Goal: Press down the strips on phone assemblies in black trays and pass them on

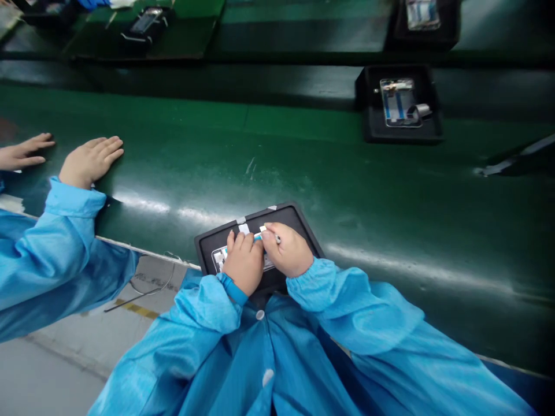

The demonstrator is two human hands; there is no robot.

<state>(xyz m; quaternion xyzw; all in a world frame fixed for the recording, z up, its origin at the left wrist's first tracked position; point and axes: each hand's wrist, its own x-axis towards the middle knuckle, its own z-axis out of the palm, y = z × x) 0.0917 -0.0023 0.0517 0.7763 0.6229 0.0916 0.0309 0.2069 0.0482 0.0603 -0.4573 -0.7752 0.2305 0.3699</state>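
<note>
An opened phone body (219, 259) with white and blue parts lies in a black tray (291, 218) at the bench's near edge. My left hand (245, 261) rests over it, fingers curled and pressed onto the phone. Close beside it, my right hand (287, 248) is closed in a pinch above the phone's upper right part. A small white piece (262, 229) shows at its fingertips, and a small pale end with a dark tip pokes out by the thumb. What the right hand grips is mostly hidden.
Another black tray (373, 124) with an opened phone (396, 103) stands at the back right, with a further tray (448, 37) behind it. A black holder (145, 26) sits at the back left. A co-worker's hands (91, 162) rest on the green bench (182, 150) at left.
</note>
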